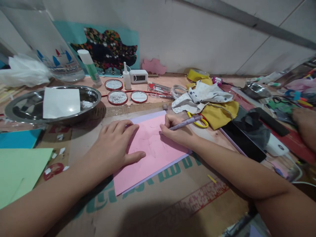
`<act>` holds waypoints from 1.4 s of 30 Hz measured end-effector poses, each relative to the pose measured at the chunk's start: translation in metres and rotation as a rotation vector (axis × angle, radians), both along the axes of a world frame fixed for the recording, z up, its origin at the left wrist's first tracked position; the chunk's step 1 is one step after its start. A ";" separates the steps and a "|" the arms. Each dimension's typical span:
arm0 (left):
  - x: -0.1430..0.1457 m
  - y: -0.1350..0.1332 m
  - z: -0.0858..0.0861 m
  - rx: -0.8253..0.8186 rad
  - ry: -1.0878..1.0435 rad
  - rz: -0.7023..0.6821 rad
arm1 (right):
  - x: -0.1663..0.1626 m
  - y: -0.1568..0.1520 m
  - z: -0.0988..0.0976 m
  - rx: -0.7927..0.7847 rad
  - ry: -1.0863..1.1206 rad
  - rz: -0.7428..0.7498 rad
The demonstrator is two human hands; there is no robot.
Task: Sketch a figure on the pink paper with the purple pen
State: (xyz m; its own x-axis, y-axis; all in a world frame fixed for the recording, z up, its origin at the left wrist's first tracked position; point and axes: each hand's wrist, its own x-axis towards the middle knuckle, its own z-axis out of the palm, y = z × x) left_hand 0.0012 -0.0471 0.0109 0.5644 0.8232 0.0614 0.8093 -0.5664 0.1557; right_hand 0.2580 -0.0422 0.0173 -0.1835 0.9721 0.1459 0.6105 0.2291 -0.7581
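A sheet of pink paper (140, 171) lies on a lilac sheet (148, 116), both slanted on printed cardboard. Faint curved pencil-like lines show on the pink surface. My left hand (118, 141) rests flat on the left part of the paper, fingers spread, holding nothing. My right hand (176, 130) grips a purple patterned pen (186, 121) at the paper's right side; the writing tip is hidden behind my fingers. Just beyond that hand sit yellow-handled scissors (202, 123), partly under crumpled cloth.
A steel bowl (96, 102) holds a white card (61, 103). Small red-rimmed dishes of beads (118, 97), a glue stick (90, 67) and a glue bottle (126, 77) line the back. Crumpled cloth (202, 95) and a phone (243, 140) are at right. Another person's hand (306, 121) shows far right.
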 end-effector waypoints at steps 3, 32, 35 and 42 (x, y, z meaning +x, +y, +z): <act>0.000 0.000 -0.001 0.007 0.001 -0.002 | 0.001 0.001 -0.001 0.026 -0.008 -0.019; -0.003 0.000 -0.003 0.046 -0.016 -0.034 | 0.001 0.003 -0.002 -0.010 0.036 -0.144; -0.003 0.000 -0.003 0.045 -0.018 -0.035 | 0.001 0.003 0.000 0.012 0.056 -0.192; -0.002 0.000 -0.002 0.021 -0.042 -0.025 | 0.001 0.002 0.002 -0.004 0.083 -0.189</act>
State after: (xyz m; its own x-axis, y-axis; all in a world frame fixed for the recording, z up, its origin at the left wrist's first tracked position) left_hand -0.0012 -0.0471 0.0094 0.5812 0.8072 0.1026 0.7878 -0.5898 0.1775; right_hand 0.2591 -0.0399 0.0192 0.0149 0.9887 0.1495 0.5779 0.1135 -0.8082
